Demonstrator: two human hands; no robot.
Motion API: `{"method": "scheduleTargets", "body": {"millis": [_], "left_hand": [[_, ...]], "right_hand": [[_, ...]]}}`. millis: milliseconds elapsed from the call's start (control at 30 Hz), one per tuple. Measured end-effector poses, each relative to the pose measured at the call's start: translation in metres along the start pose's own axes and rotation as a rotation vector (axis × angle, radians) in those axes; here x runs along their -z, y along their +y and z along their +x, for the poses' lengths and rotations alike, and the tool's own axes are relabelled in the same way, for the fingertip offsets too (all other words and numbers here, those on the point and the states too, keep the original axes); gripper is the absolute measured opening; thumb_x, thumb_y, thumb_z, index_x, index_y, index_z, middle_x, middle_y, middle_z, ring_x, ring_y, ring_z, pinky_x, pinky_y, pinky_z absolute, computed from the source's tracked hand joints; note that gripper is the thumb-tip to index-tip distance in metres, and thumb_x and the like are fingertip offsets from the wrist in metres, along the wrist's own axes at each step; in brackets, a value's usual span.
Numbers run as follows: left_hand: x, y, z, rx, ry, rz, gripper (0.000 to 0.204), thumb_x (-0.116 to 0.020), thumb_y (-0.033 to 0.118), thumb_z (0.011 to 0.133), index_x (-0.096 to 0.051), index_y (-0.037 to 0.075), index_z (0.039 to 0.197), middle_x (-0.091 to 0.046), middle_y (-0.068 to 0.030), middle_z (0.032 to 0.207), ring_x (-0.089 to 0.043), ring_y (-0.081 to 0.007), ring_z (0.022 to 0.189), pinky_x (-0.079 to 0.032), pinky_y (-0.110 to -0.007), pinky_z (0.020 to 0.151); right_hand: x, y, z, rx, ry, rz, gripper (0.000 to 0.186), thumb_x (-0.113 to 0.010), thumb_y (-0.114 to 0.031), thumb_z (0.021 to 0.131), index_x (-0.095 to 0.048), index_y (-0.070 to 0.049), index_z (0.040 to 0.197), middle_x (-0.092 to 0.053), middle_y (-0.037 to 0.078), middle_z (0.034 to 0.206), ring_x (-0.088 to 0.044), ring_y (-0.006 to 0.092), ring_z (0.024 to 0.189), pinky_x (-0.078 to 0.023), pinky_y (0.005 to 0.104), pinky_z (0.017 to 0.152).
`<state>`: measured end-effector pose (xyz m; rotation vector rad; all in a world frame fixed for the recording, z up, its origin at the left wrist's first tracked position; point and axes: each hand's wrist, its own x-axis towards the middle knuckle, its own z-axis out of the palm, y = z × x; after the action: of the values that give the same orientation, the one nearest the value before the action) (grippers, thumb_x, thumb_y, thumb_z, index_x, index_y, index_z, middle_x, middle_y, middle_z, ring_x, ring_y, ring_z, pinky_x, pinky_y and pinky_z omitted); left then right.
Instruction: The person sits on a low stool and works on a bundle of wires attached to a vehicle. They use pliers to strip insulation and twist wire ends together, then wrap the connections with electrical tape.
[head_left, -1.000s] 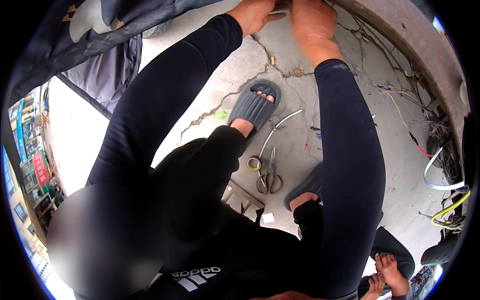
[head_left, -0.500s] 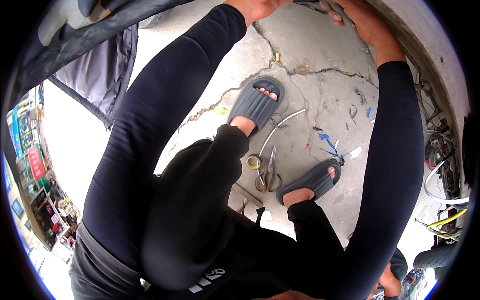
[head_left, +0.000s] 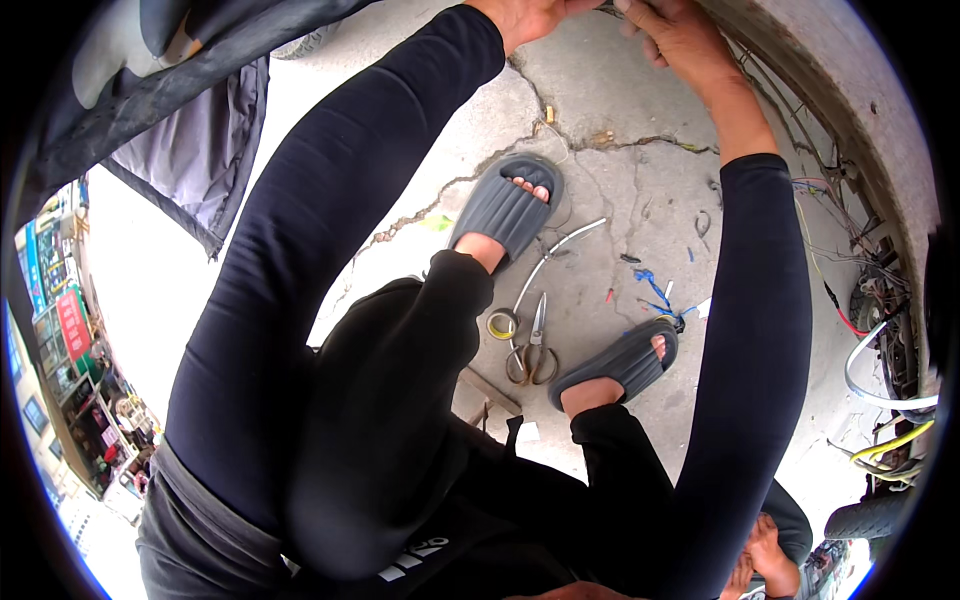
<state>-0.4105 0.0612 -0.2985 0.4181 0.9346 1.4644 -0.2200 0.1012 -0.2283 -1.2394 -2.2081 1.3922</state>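
Note:
At the top edge, my left hand (head_left: 515, 20) is partly cut off, its fingers beside a dark cable-like piece (head_left: 604, 9); I cannot tell its grip. My right hand (head_left: 675, 40) is at that same piece, fingers curled on something I cannot make out. Just right of it run loose wires along a rusty, curved metal frame (head_left: 870, 110). Below my hands, on cracked concrete (head_left: 630, 180), lie scissors (head_left: 535, 350), a tape roll (head_left: 503, 324), a white tube (head_left: 570, 235) and blue wire scraps (head_left: 655, 285), between my sandalled feet.
A dark fabric cover (head_left: 190, 150) hangs at upper left. Bundled white and yellow cables (head_left: 890, 440) and a black tyre (head_left: 860, 518) are at the right. Another person's hands (head_left: 765, 550) show at lower right, shopfronts (head_left: 60, 340) at far left.
My right hand first moved right, away from my left hand, then came slightly back left toward it. My left hand shifted a little. More of my right foot shows than a second ago.

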Motion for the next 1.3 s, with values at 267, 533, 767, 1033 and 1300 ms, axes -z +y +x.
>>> {"method": "scheduleTargets", "body": {"millis": [267,533,767,1033,1300], "left_hand": [[-0.007,0.002,-0.009,-0.084,-0.029,-0.006,0.012,-0.051,0.009,0.097,-0.061,0.009,0.104,-0.065,-0.0062,0.105,-0.063,-0.0218,0.096,-0.053,-0.038,0.088],[0.003,0.010,-0.009,-0.031,-0.157,-0.071,0.012,-0.055,0.007,0.095,-0.062,0.009,0.105,-0.066,-0.0049,0.107,-0.062,-0.0205,0.101,-0.050,-0.038,0.093],[-0.027,0.002,-0.034,0.005,-0.151,-0.018,0.014,-0.061,0.005,0.094,-0.064,0.009,0.107,-0.067,-0.0020,0.106,-0.062,-0.0151,0.099,-0.051,-0.030,0.088],[-0.025,-0.005,-0.024,-0.032,-0.213,-0.114,0.011,-0.058,0.006,0.096,-0.063,0.009,0.105,-0.066,-0.0027,0.103,-0.062,-0.0171,0.098,-0.051,-0.033,0.089],[-0.031,-0.020,-0.016,-0.151,-0.030,-0.161,0.019,-0.050,0.003,0.096,-0.058,0.007,0.112,-0.063,-0.0074,0.113,-0.060,-0.0243,0.107,-0.048,-0.042,0.098]], "right_hand": [[-0.021,0.008,-0.023,0.449,0.522,-0.595,0.036,-0.071,-0.023,0.081,-0.067,-0.009,0.113,-0.069,0.020,0.089,-0.067,0.0367,0.082,-0.053,0.0461,0.074],[-0.028,0.013,-0.022,0.443,0.611,-0.770,0.033,-0.067,-0.020,0.084,-0.065,-0.010,0.115,-0.070,0.018,0.088,-0.067,0.0366,0.077,-0.054,0.0467,0.071],[-0.059,0.015,-0.022,0.051,0.520,-0.659,0.036,-0.061,-0.028,0.090,-0.061,-0.007,0.119,-0.070,0.018,0.091,-0.067,0.0384,0.083,-0.052,0.0478,0.078],[-0.021,0.009,-0.004,0.275,0.367,-0.601,0.032,-0.060,-0.023,0.088,-0.064,-0.008,0.117,-0.068,0.018,0.106,-0.065,0.0354,0.099,-0.051,0.0490,0.085],[-0.008,0.028,-0.016,0.534,0.606,-0.979,0.028,-0.060,-0.029,0.090,-0.071,-0.007,0.102,-0.069,0.017,0.104,-0.064,0.0361,0.098,-0.049,0.0454,0.087]]}}
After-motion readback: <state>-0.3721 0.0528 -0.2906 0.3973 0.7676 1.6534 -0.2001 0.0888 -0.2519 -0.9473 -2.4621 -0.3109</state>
